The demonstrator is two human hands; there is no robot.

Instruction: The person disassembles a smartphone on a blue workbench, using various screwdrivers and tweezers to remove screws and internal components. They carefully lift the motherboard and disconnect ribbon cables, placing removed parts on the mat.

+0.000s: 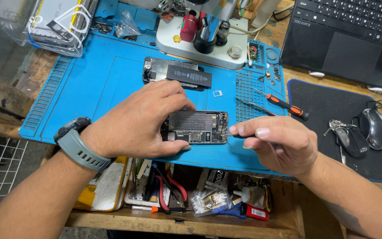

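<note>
An opened phone body (199,127) with bare circuit boards lies on the blue repair mat (107,75). My left hand (138,119) grips its left end, thumb under and fingers over the top edge. My right hand (275,141) pinches a thin dark tool, its tip touching the phone's right edge; most of the tool is hidden by my fingers. Farther back lies a second phone part (155,70) with a black battery (189,76) resting on it.
An orange-handled screwdriver (284,104) and tweezers (250,105) lie right of the phone. A microscope base (200,44) stands at the back. A laptop (345,35), a black pad (323,99), keys (345,135) and a mouse (374,128) are at right. A lower shelf (173,190) holds pliers and clutter.
</note>
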